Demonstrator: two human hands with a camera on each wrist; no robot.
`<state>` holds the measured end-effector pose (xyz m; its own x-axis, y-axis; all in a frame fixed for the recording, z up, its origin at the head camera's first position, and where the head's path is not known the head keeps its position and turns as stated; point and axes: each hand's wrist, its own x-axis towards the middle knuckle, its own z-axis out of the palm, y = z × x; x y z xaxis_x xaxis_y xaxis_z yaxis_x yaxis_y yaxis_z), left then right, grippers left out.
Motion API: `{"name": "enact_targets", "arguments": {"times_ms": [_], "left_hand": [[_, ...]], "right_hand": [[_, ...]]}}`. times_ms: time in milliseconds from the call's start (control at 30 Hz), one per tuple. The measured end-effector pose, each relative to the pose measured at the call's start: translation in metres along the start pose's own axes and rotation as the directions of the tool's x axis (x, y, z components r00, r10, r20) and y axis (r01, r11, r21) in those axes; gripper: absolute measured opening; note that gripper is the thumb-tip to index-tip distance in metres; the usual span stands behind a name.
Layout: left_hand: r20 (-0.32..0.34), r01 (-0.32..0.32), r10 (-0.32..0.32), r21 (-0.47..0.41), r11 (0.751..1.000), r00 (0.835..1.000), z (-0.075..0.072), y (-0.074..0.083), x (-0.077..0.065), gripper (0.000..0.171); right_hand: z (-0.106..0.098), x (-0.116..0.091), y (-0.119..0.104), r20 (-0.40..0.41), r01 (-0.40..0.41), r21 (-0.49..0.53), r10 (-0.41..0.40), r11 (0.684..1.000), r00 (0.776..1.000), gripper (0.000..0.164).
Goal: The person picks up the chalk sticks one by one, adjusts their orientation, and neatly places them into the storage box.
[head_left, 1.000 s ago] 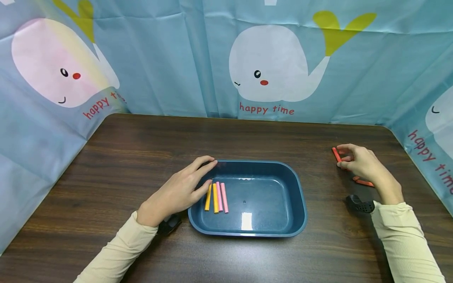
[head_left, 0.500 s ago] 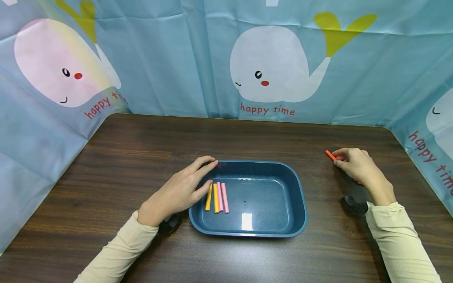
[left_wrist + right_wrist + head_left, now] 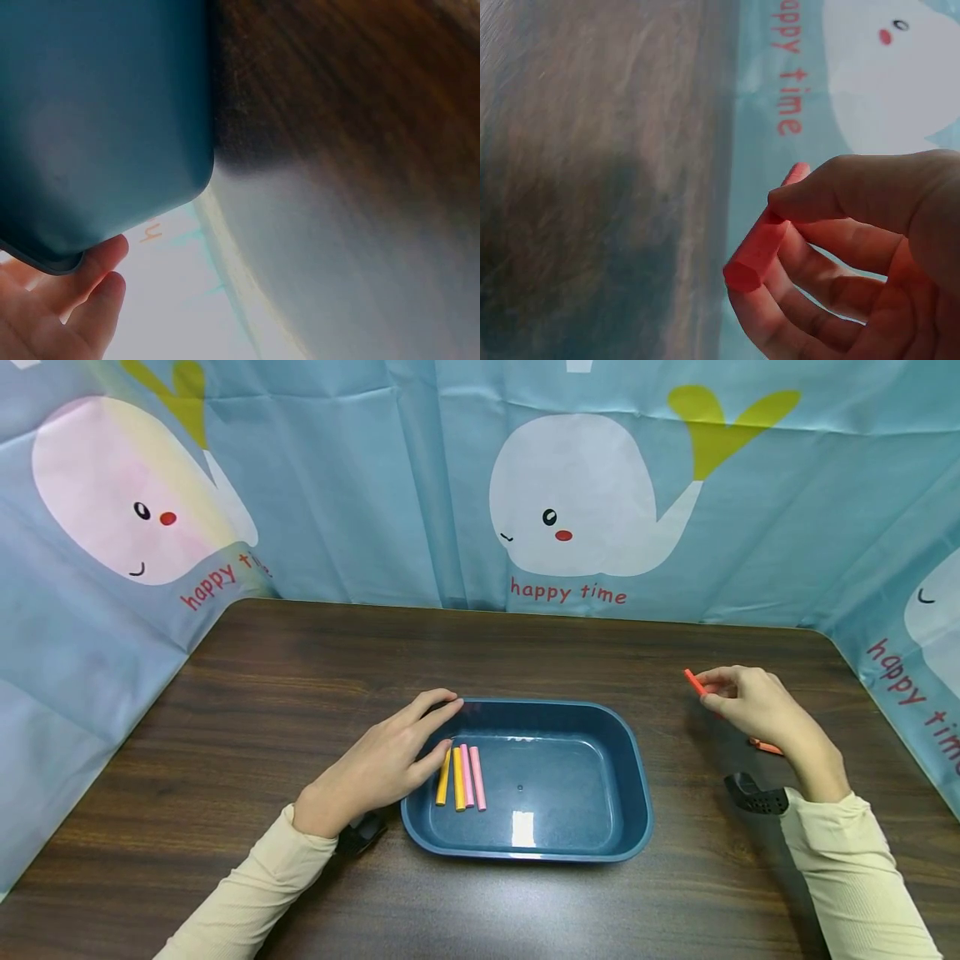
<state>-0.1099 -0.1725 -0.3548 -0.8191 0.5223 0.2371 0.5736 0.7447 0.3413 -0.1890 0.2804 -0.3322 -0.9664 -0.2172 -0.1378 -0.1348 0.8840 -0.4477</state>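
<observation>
My right hand pinches a red chalk stick between thumb and fingertips over the right side of the table. In the right wrist view the chalk lies slanted under the thumb, its thick end toward the camera. My left hand rests at the back left corner of a blue plastic tray, thumb over the left rim and fingers relaxed along the outside. Inside the tray lie yellow chalk sticks and pink chalk sticks, side by side at the left end.
On the dark wooden table, an orange-red stick lies beside my right wrist, which partly hides it. A light blue curtain with whale prints stands behind the table and along its sides. Black wrist straps sit at both sleeves.
My right hand has brought the red chalk a little to the left, tilting it, and the stick by the wrist shows again. The left hand stays at the tray corner.
</observation>
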Motion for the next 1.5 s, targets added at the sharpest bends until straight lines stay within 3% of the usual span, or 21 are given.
{"name": "enact_targets", "arguments": {"times_ms": [533,900,1200,1500], "left_hand": [[0.025,0.029,-0.029,-0.004,1.0,0.999,-0.002,0.002,0.0,0.054],[0.025,0.029,-0.029,-0.006,1.0,0.999,-0.001,0.002,0.0,0.053],[0.015,0.02,-0.02,-0.005,1.0,1.0,-0.002,0.001,0.0,0.053],[0.007,0.014,-0.014,0.002,1.0,1.0,-0.001,0.0,0.0,0.052]], "right_hand": [[0.001,-0.01,-0.038,-0.021,0.058,0.139,-0.056,0.989,0.998,0.045],[0.001,-0.016,-0.062,-0.031,0.115,0.238,-0.111,0.964,0.993,0.043],[-0.002,-0.025,-0.09,-0.005,0.138,0.412,-0.149,0.901,0.989,0.046],[0.002,-0.027,-0.12,0.038,0.151,0.491,-0.194,0.858,0.98,0.05]]}}
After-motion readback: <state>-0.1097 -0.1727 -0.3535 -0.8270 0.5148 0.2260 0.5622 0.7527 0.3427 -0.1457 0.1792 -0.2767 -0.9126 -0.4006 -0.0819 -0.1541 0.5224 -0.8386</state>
